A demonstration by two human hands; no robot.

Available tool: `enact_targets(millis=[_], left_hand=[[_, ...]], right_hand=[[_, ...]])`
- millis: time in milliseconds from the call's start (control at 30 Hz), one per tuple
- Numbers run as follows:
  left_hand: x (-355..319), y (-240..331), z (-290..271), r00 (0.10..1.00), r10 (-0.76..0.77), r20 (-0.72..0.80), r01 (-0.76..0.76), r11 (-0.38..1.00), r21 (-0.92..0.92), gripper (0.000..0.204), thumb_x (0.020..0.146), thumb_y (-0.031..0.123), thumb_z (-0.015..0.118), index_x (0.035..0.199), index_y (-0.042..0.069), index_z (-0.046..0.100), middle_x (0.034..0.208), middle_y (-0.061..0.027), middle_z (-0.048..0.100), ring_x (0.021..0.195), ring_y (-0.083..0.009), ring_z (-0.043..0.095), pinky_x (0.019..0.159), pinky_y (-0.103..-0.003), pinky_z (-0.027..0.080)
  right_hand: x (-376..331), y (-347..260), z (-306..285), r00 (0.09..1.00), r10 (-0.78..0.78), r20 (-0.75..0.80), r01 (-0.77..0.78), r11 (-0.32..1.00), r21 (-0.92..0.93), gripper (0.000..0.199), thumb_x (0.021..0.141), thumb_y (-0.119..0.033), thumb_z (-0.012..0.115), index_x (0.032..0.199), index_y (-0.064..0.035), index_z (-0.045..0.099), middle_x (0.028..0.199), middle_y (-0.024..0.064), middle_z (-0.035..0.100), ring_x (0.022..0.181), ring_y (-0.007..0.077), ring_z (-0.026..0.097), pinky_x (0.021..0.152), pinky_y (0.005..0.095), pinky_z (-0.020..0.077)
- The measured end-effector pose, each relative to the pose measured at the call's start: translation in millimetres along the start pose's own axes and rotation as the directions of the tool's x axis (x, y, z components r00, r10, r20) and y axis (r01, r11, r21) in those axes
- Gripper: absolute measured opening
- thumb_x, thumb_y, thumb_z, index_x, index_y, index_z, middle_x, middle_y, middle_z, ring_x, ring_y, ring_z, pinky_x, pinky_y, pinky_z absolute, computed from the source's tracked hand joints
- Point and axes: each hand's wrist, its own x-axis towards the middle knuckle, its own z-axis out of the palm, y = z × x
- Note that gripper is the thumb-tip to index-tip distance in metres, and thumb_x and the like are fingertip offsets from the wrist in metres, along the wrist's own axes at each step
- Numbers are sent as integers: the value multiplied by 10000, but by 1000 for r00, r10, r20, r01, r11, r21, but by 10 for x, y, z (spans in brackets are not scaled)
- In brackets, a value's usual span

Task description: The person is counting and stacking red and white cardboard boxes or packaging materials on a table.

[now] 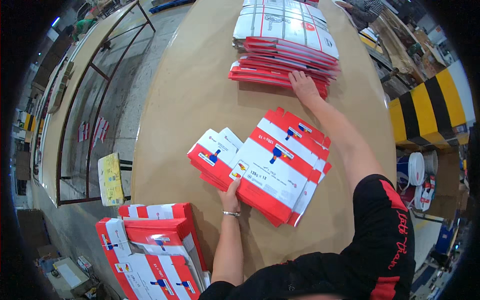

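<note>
- The left hand (230,197) held the near edge of the fanned flat boxes (275,165) midway along the table (170,100), thumb on top; a loose hold could have let the upper ones slide apart.
- The right hand (304,85) rested, fingers bent, on the front of the red pile (280,72) at the far end; whether it pinched a box, I could not tell.
- That pile's edges stuck out unevenly, so a pull might have dragged neighbouring boxes along.
- The lower-left pile (150,272) lay uneven near the left forearm (229,250); a knock could have spilled it.
</note>
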Motion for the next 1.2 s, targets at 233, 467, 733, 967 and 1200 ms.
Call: enact_targets(millis=[233,467,733,967,1200], left_hand=[[-4,-49,-59,997,78,-1,-77,994,76,487,730,24,667,1174,-30,476,1089,-123,586,963,-233,593,852,-357,488],[-38,5,62,980,179,-89,-170,980,103,397,774,86,687,1117,-62,550,1095,-126,603,950,-194,600,824,-330,486],[-353,142,403,999,25,-35,-24,1000,19,630,739,173,755,1253,6,430,1170,-103,554,1025,-199,553,890,-350,448],[-1001,508,329,929,317,194,-353,915,197,759,684,30,712,1332,23,316,1178,-139,541,1033,-237,566,892,-354,472],[-2051,1427,560,401,610,683,-867,494,68,1041,591,157,723,1417,27,103,1315,-179,408,1119,-285,518,950,-389,415]], right_hand=[[201,84,-223,999,-27,46,23,996,86,196,786,-106,526,972,-45,535,994,86,524,938,224,557,656,326,521],[-686,-597,-1773,948,-319,2,299,890,344,262,784,-79,494,1024,26,503,926,132,545,847,255,582,629,359,510],[-2204,-1792,-2142,957,-240,163,18,608,794,763,699,-184,569,1313,143,255,1337,306,351,966,356,561,763,400,510],[-2483,-1437,-2431,937,-331,-111,261,452,853,874,665,-461,734,1292,42,391,1297,230,446,1032,353,542,882,413,430],[-2514,-356,-3528,995,-41,96,-37,721,692,808,547,-264,844,1209,-13,454,1182,167,512,1107,334,484,975,422,374]])
